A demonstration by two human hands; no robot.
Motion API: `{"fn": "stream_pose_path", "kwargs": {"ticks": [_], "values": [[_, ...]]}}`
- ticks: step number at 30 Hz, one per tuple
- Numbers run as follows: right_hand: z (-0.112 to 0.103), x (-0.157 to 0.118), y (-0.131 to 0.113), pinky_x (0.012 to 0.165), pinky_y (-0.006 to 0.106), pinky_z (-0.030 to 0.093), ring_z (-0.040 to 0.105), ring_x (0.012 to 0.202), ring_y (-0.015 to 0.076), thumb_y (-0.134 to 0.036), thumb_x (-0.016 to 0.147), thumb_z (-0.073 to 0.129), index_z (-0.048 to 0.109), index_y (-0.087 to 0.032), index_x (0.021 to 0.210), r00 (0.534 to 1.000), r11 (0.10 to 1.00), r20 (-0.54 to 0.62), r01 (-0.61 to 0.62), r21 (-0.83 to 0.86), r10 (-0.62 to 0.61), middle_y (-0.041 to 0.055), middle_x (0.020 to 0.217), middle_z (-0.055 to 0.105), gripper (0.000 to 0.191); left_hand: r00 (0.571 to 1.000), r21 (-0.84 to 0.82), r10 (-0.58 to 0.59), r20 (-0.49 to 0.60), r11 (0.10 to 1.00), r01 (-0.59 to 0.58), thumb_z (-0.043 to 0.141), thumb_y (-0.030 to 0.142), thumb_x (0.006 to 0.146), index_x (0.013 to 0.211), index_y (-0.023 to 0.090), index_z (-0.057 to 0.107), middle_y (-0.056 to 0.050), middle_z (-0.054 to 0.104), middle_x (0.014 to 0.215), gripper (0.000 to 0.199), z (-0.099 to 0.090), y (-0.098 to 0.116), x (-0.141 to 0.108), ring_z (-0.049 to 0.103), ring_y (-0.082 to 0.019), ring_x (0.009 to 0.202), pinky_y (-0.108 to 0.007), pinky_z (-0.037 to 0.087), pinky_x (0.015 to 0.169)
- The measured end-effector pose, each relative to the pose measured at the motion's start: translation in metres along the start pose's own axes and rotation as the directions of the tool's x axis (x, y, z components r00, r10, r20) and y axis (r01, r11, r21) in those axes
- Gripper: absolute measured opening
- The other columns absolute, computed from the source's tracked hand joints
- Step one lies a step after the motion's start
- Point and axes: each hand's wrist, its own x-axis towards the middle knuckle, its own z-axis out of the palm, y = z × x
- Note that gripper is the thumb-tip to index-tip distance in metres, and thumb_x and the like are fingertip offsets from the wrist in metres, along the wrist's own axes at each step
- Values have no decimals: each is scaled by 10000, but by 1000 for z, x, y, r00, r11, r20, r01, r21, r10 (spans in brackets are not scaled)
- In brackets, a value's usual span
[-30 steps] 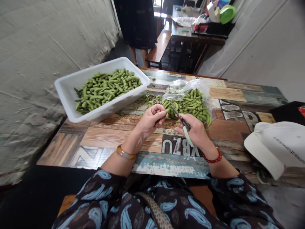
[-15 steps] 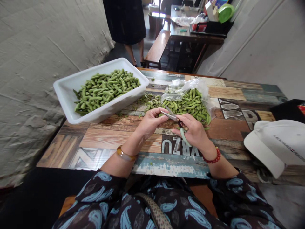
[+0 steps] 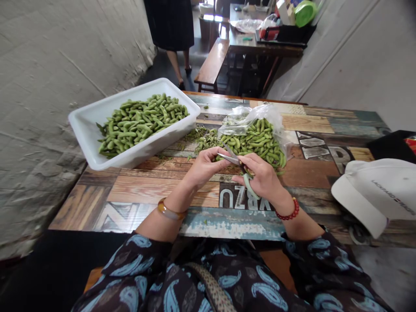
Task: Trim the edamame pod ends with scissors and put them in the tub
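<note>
While held low over the patterned wooden table (image 3: 136, 186), just in front of the clear plastic bag (image 3: 260, 119), meet almost fingertip to fingertip. Left hand (image 3: 203, 167) curled, thumb and fingers pinched on what looks like a single green pod (image 3: 218, 157), though mostly hidden by the fingers. Right hand (image 3: 263, 180) closed around the pale green handle of a pair of scissors (image 3: 238, 167), blades slightly parted and pointing left toward the pinched pod, tips right at it. Amber bangle (image 3: 169, 210) on the left wrist, red bead bracelet (image 3: 289, 213) on the right.

Behind the hands, bag slumped open on the table and stuffed with green pods. Just left of the bag, a scatter of green trimmings (image 3: 203, 136) on the wood. Further left of the bag, a white plastic tub (image 3: 94, 125) heaped with more pods, tilted, one end hanging past the table edge. Well right of the bag, a white cap (image 3: 377, 195) at the table's near corner. Far beyond the bag, another person's legs (image 3: 180, 67) beside a bench (image 3: 212, 63).
</note>
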Motion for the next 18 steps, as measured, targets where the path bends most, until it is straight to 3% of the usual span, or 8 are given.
{"fn": "stream_pose_path", "kwargs": {"ticks": [3, 7, 10, 13, 16, 18], "values": [[-1, 0, -1, 753, 374, 572, 646, 873, 240, -329, 866, 705, 574, -189, 1255, 1000, 1000, -1, -7, -7, 7, 106, 1018, 650, 434, 1000, -20, -19, 0, 1000, 19, 830, 290, 710, 791, 149, 711, -26, 694, 825, 201, 0, -1, 0, 597, -112, 733, -234, 459, 701], [-1, -1, 0, 751, 350, 567, 651, 842, 220, -372, 877, 693, 590, -204, 1237, 999, 999, -10, -34, -7, 34, 94, 1008, 670, 411, 993, -143, -115, -37, 984, 108, 838, 294, 685, 820, 152, 693, 32, 569, 642, 244, -1, 0, 0, 391, -41, 499, -184, 293, 467], [-1, 0, 2, 780, 352, 565, 656, 852, 221, -416, 868, 698, 609, -194, 1208, 995, 997, -72, -72, 15, 73, 90, 978, 683, 416, 983, -292, -180, -36, 943, 162, 816, 327, 692, 851, 157, 675, 36, 515, 642, 272, -6, 5, 2, 383, -43, 502, -165, 229, 424], [-2, 2, 3, 778, 357, 565, 660, 825, 219, -457, 868, 687, 632, -194, 1182, 986, 992, -114, -122, 27, 124, 76, 915, 687, 414, 972, -372, -228, -54, 908, 192, 772, 406, 724, 719, 144, 596, 10, 528, 714, 316, -9, 9, 4, 401, -45, 524, -156, 217, 402], [-2, 2, 2, 784, 370, 568, 665, 828, 224, -475, 871, 675, 640, -200, 1182, 983, 989, -113, -141, 37, 144, 77, 915, 692, 416, 969, -272, -220, -109, 945, 183, 755, 417, 745, 694, 155, 573, 19, 524, 692, 324, -10, 4, 7, 394, -47, 499, -166, 232, 400], [-1, 2, 2, 805, 382, 569, 669, 854, 232, -464, 873, 675, 638, -203, 1187, 985, 990, -106, -132, 41, 136, 83, 936, 697, 410, 979, -55, -158, -131, 987, 152, 731, 379, 780, 788, 166, 663, 22, 541, 659, 224, -10, -4, 9, 422, -67, 506, -187, 296, 438]]}}
